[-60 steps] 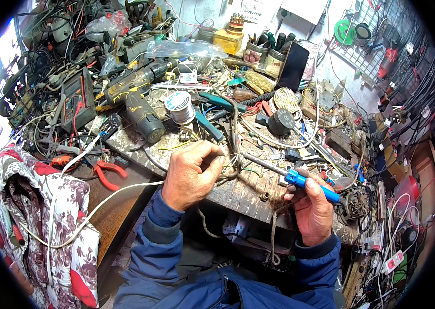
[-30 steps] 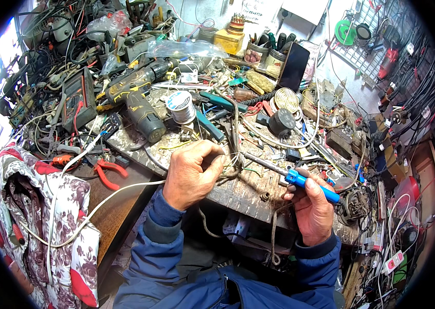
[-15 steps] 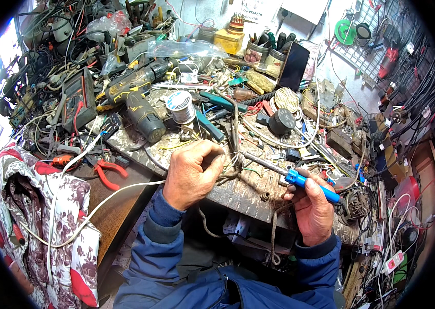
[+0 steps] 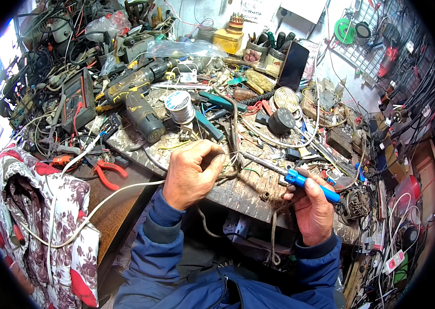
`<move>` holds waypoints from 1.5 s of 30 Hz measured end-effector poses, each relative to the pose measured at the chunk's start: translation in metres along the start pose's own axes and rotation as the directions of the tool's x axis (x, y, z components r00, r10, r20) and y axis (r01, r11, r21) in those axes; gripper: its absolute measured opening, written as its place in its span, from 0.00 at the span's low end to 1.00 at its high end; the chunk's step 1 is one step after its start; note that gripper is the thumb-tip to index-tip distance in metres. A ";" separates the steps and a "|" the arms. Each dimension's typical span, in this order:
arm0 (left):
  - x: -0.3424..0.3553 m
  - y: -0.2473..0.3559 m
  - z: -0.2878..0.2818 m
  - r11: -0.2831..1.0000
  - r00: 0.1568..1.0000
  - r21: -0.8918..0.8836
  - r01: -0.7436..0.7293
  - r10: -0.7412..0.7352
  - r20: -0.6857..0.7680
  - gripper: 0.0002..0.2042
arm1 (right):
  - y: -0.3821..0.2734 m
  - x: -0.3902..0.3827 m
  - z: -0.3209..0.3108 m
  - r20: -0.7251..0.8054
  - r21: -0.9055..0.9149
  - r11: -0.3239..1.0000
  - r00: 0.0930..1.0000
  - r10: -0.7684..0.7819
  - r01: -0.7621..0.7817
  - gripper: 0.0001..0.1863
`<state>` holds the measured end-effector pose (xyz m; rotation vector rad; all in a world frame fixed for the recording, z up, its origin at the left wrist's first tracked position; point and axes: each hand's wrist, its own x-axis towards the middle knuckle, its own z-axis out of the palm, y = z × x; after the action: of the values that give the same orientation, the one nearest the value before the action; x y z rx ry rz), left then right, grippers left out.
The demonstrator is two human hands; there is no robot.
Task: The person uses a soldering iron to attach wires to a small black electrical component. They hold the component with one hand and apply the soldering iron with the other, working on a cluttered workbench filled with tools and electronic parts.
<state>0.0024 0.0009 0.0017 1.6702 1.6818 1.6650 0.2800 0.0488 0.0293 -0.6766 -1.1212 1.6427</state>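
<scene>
My left hand (image 4: 192, 175) is closed in a pinch on thin wires (image 4: 232, 154), and a white cable (image 4: 115, 194) runs from it toward the lower left. In my right hand (image 4: 314, 211) is a soldering iron with a blue handle (image 4: 323, 192); its metal shaft points left to the wires by my left fingers, and whether the tip touches them I cannot tell. A spool of silver wire (image 4: 180, 110), green-handled pliers (image 4: 209, 127) and a grey-brown cord (image 4: 236, 133) lie just behind my hands on the worn workbench (image 4: 243, 201). A small fitting (image 4: 265, 196) sits near the bench's front edge.
A black-and-yellow drill (image 4: 140, 110), red pliers (image 4: 108, 173), a multimeter (image 4: 76, 98), a phone (image 4: 292, 67) and a black round object (image 4: 281, 121) sit among dense clutter. A floral garment (image 4: 45, 221) hangs at lower left. Cables and a power strip (image 4: 392, 261) crowd the right.
</scene>
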 end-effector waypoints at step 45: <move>0.002 -0.001 0.003 1.000 0.999 -0.014 -0.001 0.002 0.044 0.05 | -0.001 -0.001 0.001 -0.004 0.012 1.000 1.000 0.005 -0.005 0.22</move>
<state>0.0031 0.0047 0.0009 1.6895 1.6456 1.6241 0.2793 0.0476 0.0303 -0.6753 -1.1072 1.6508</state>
